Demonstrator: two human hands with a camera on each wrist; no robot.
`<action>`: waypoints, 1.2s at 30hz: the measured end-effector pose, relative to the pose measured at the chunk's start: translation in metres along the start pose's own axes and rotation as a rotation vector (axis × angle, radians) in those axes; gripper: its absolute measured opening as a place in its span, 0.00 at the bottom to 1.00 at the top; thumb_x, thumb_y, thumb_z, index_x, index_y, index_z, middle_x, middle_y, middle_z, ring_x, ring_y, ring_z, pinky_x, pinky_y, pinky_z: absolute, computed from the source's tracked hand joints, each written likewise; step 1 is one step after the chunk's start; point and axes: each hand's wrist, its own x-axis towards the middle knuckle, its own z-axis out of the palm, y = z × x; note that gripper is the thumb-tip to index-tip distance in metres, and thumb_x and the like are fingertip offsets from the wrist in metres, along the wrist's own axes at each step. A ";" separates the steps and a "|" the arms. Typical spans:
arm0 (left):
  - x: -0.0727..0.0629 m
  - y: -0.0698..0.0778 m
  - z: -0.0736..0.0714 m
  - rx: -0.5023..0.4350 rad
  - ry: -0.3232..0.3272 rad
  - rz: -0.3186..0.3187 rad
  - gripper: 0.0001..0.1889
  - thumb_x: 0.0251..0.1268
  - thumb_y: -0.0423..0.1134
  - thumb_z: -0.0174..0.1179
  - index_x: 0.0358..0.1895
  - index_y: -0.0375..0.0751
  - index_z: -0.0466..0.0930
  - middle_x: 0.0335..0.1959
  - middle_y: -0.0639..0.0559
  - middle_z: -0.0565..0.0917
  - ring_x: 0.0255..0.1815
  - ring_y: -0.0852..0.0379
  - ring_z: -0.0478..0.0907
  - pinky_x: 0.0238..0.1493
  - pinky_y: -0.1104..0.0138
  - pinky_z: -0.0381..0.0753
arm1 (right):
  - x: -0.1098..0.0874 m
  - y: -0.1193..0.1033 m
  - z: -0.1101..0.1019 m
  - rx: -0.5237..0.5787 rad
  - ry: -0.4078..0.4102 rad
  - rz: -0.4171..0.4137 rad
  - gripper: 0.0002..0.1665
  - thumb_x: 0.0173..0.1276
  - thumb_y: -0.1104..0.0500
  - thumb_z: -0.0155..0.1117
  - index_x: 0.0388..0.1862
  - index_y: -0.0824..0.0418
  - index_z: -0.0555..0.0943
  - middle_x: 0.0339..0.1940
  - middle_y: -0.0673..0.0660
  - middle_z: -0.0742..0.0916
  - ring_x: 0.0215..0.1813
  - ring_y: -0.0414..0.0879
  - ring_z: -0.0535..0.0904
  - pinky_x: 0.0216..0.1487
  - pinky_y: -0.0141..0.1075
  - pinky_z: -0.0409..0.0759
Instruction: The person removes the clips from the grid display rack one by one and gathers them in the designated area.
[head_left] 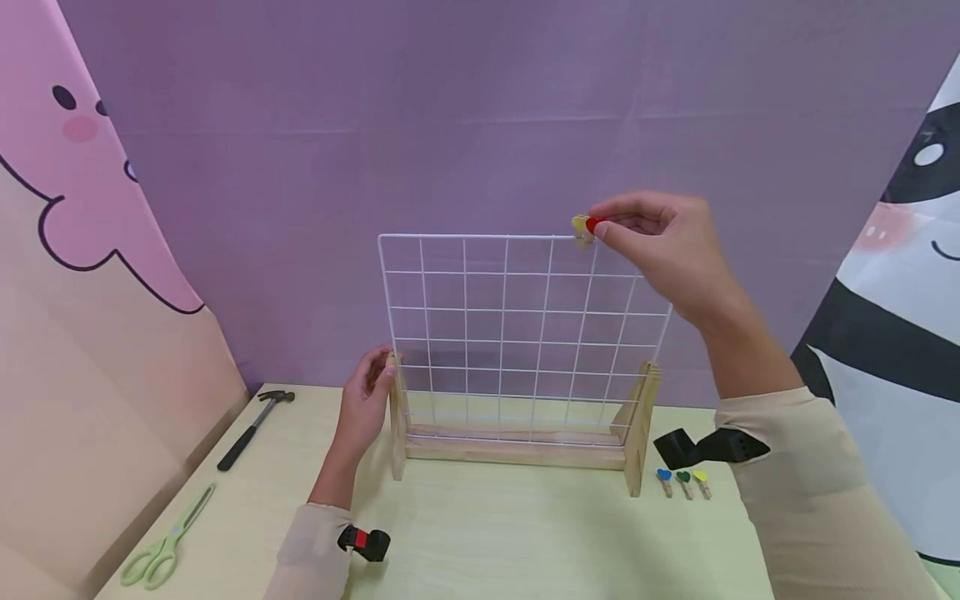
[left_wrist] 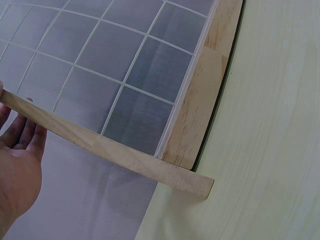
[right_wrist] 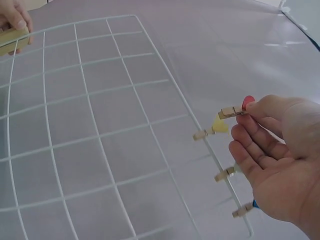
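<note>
My right hand (head_left: 667,246) pinches a small wooden clothespin with a red heart (right_wrist: 233,111) between thumb and forefinger. It hovers beside the top bar of a white wire grid (head_left: 507,310). Clipped along that bar are a clothespin with a yellow heart (right_wrist: 220,125), one with a pale head (right_wrist: 225,174) and one with a blue head (right_wrist: 243,209), the last two partly behind my hand in the right wrist view. With thumb in front and fingers behind, my left hand (head_left: 363,408) holds the left wooden upright (left_wrist: 107,150) of the grid's stand.
On the table right of the stand lie clothespins with blue (head_left: 664,476), green (head_left: 683,477) and yellow (head_left: 701,477) hearts. A hammer (head_left: 251,433) and green-handled scissors (head_left: 167,550) lie at the left. A purple backdrop (head_left: 480,125) hangs behind the grid.
</note>
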 end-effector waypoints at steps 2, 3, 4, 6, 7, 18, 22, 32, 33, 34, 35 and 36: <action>0.000 -0.001 0.000 -0.004 -0.001 0.006 0.20 0.81 0.36 0.53 0.71 0.39 0.71 0.64 0.37 0.80 0.59 0.67 0.76 0.60 0.82 0.74 | -0.003 0.003 -0.004 -0.003 0.006 0.005 0.11 0.72 0.62 0.68 0.50 0.64 0.88 0.39 0.44 0.92 0.43 0.37 0.88 0.49 0.22 0.83; 0.001 -0.001 0.000 -0.008 -0.001 0.009 0.20 0.81 0.35 0.53 0.71 0.38 0.71 0.64 0.36 0.80 0.59 0.67 0.76 0.60 0.82 0.74 | -0.004 0.004 -0.006 -0.004 0.008 0.008 0.11 0.72 0.62 0.68 0.50 0.64 0.88 0.39 0.44 0.92 0.43 0.37 0.88 0.49 0.22 0.83; 0.001 -0.001 0.000 -0.010 0.000 0.010 0.20 0.81 0.35 0.53 0.71 0.38 0.70 0.64 0.36 0.80 0.59 0.68 0.76 0.60 0.82 0.74 | -0.006 0.006 -0.007 -0.010 0.011 0.010 0.11 0.72 0.62 0.68 0.50 0.64 0.88 0.38 0.43 0.92 0.43 0.37 0.88 0.49 0.22 0.83; 0.001 -0.002 -0.001 -0.012 0.000 0.013 0.20 0.81 0.34 0.53 0.71 0.38 0.70 0.64 0.36 0.80 0.58 0.67 0.76 0.60 0.82 0.74 | -0.010 0.009 -0.011 -0.026 0.014 0.010 0.12 0.72 0.62 0.68 0.51 0.64 0.88 0.39 0.43 0.92 0.44 0.37 0.87 0.49 0.21 0.82; 0.001 -0.002 -0.001 -0.013 0.001 0.014 0.20 0.81 0.34 0.53 0.71 0.37 0.70 0.64 0.36 0.80 0.58 0.68 0.76 0.60 0.82 0.74 | -0.011 0.011 -0.012 -0.037 0.017 0.010 0.12 0.72 0.61 0.68 0.51 0.64 0.87 0.39 0.43 0.92 0.44 0.36 0.87 0.50 0.21 0.82; 0.001 -0.003 -0.001 -0.014 -0.002 0.036 0.20 0.81 0.35 0.54 0.71 0.36 0.70 0.63 0.35 0.81 0.58 0.63 0.77 0.58 0.81 0.75 | -0.032 0.040 -0.029 -0.139 0.007 0.054 0.16 0.76 0.57 0.65 0.56 0.64 0.85 0.42 0.37 0.90 0.55 0.37 0.82 0.54 0.17 0.79; 0.001 -0.003 -0.001 -0.003 -0.004 0.031 0.20 0.81 0.36 0.54 0.71 0.38 0.70 0.63 0.37 0.81 0.59 0.59 0.77 0.59 0.81 0.75 | -0.037 0.049 -0.033 -0.151 0.011 0.072 0.16 0.76 0.57 0.65 0.57 0.65 0.85 0.44 0.37 0.90 0.56 0.34 0.82 0.55 0.17 0.77; 0.001 -0.003 -0.001 0.000 -0.001 0.020 0.20 0.81 0.36 0.53 0.71 0.37 0.70 0.64 0.34 0.80 0.60 0.59 0.77 0.59 0.82 0.74 | -0.058 0.072 -0.041 -0.242 0.017 0.131 0.19 0.77 0.50 0.63 0.59 0.60 0.84 0.43 0.33 0.89 0.51 0.34 0.83 0.52 0.16 0.77; 0.001 -0.002 -0.001 0.000 0.001 0.019 0.20 0.81 0.36 0.53 0.71 0.37 0.71 0.64 0.34 0.80 0.60 0.60 0.77 0.59 0.82 0.74 | -0.060 0.074 -0.042 -0.247 0.017 0.135 0.19 0.77 0.50 0.63 0.59 0.59 0.84 0.43 0.33 0.89 0.51 0.34 0.83 0.52 0.16 0.77; 0.001 -0.002 -0.001 0.002 0.003 0.017 0.20 0.81 0.35 0.53 0.71 0.37 0.71 0.64 0.34 0.80 0.60 0.60 0.77 0.59 0.82 0.74 | -0.062 0.076 -0.042 -0.250 0.014 0.137 0.19 0.77 0.50 0.63 0.59 0.60 0.84 0.43 0.33 0.89 0.51 0.35 0.83 0.51 0.16 0.77; 0.001 -0.002 -0.001 0.005 0.004 0.015 0.20 0.81 0.35 0.53 0.71 0.36 0.70 0.64 0.34 0.80 0.60 0.61 0.77 0.59 0.82 0.74 | -0.063 0.078 -0.042 -0.255 0.014 0.139 0.19 0.77 0.50 0.63 0.59 0.59 0.84 0.43 0.33 0.89 0.51 0.35 0.83 0.51 0.16 0.77; 0.001 -0.002 -0.001 0.010 0.006 0.011 0.20 0.81 0.36 0.53 0.71 0.37 0.70 0.64 0.35 0.80 0.60 0.61 0.77 0.59 0.82 0.74 | -0.065 0.080 -0.043 -0.256 0.015 0.141 0.19 0.77 0.50 0.63 0.59 0.59 0.84 0.43 0.33 0.88 0.51 0.35 0.82 0.50 0.16 0.78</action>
